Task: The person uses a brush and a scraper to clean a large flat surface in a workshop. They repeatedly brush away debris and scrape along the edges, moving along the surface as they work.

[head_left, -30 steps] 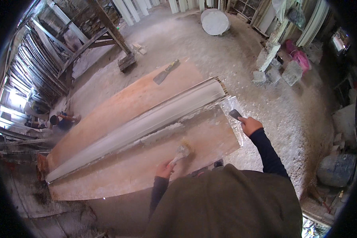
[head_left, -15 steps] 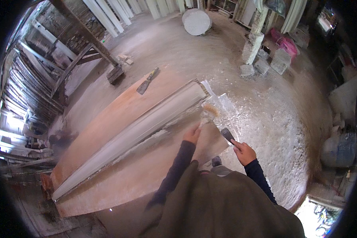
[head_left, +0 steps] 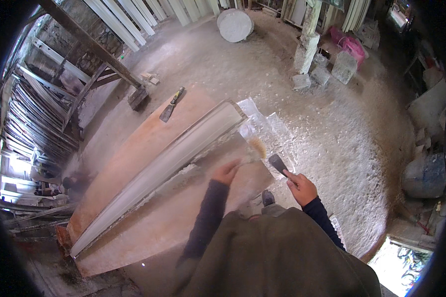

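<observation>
My left hand (head_left: 226,172) is closed around a brush with tan bristles (head_left: 257,147), held over the near right end of a long tan board (head_left: 148,225). The brush's handle end is blurred and partly hidden by my fingers. In my right hand (head_left: 302,190) is a scraper (head_left: 277,163) with a dark, broad blade, held just past the board's right edge. A long white plaster moulding (head_left: 158,173) runs lengthwise along the board, with ragged plaster along its near side. Beyond it lies a second scraper (head_left: 172,105) with a yellow and black handle.
White plaster coats the floor (head_left: 337,163) to the right. A round white drum (head_left: 235,25) stands at the back. Whitish blocks (head_left: 343,68) sit beside a post (head_left: 307,52). A wooden beam (head_left: 99,47) slants down at left, and a bluish barrel (head_left: 424,177) stands far right.
The whole view has shifted slightly, so the board and moulding appear further left. The brush has dropped a little toward the board's right edge. Both hands keep their hold.
</observation>
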The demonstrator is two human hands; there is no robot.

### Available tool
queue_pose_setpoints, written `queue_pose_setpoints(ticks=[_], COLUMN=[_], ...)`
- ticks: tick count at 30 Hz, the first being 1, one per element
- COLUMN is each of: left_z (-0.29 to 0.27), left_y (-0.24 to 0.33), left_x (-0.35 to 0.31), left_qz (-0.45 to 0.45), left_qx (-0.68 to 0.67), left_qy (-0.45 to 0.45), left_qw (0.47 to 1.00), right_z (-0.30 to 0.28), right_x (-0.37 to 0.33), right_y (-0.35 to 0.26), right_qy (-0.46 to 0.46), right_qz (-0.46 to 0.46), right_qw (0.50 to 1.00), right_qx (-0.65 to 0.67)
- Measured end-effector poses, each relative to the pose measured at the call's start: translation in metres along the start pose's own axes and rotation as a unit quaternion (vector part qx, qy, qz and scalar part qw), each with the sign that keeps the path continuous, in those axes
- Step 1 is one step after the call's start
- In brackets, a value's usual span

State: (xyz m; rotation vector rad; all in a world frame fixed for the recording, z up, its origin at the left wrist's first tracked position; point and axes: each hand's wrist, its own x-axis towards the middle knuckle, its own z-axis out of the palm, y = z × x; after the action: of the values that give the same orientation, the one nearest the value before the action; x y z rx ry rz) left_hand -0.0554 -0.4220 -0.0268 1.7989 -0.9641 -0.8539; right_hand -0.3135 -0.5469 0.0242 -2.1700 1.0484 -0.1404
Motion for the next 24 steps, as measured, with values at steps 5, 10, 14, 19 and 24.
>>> queue_pose_setpoints(ticks=[5,10,14,19,24], left_z=[-0.043,0.023,0.039,-0.009,-0.017], left_y=[0.002,-0.031,-0.069,-0.020,-0.003], left_x=[-0.057,-0.021,-0.009,-0.098,-0.127], left_qz=[-0.170,-0.123,-0.162,-0.205,-0.262], left_qx=[0.134,0.113,-0.001,-0.054,-0.033], left_qy=[-0.047,-0.014,0.005,0.113,0.146], left_qw=[0.975,0.986,0.987,0.971,0.953], right_z=[-0.004,0.046,0.036,0.041,0.076], right_x=[0.002,0.013,0.022,0.029,0.077], right_y=[0.023,0.079,0.078,0.111,0.112], right_qy=[-0.035,-0.002,-0.168,-0.276,-0.267], right_qz=[0.021,-0.097,0.095,0.184,0.106], right_qw=[0.999,0.992,0.940,0.869,0.859], right_qx=[-0.034,0.081,0.281,0.368,0.423])
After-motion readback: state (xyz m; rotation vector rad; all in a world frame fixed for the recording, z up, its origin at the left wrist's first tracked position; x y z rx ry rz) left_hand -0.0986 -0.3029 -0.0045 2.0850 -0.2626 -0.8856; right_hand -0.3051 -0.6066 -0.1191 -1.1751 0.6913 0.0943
